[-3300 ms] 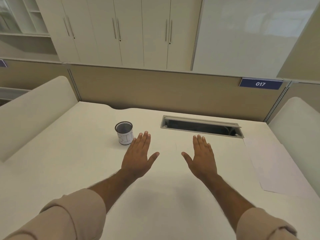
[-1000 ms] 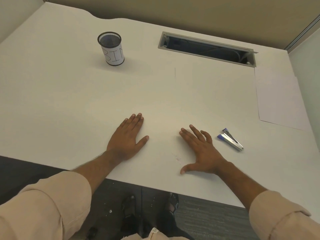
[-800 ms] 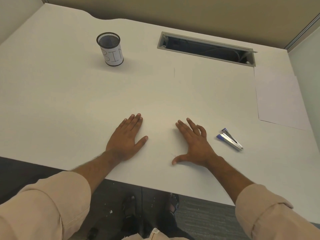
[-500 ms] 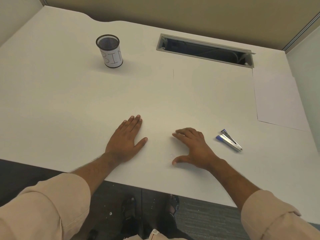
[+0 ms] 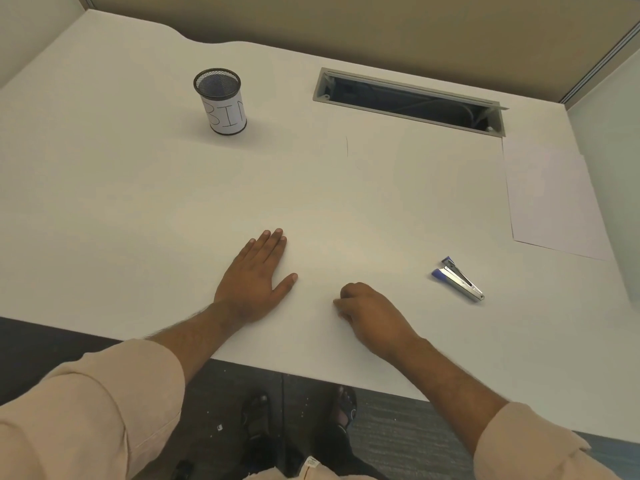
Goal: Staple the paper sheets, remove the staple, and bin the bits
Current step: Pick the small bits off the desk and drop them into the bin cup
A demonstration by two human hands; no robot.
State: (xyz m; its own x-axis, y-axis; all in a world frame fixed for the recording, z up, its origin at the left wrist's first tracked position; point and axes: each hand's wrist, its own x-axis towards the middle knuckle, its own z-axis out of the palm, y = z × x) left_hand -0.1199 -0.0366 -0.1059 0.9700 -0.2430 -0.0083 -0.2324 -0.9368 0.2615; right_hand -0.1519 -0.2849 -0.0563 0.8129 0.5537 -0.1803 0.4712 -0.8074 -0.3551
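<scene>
Seemingly in readiness, the left hand (image 5: 254, 282) is laid flat, its grip open, on the near worktop (image 5: 121, 209), the right hand (image 5: 372, 313) is curled closed on nothing visible, while the stapler (image 5: 457, 278) and paper sheets (image 5: 554, 199) are left untouched to the right and the bin (image 5: 221, 100) far left.

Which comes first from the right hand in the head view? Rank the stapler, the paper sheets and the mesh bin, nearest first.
From the right hand:
1. Stapler, just to its right on the desk.
2. Paper sheets, farther right, by the desk's right edge.
3. Mesh bin, far left, across the desk.
</scene>
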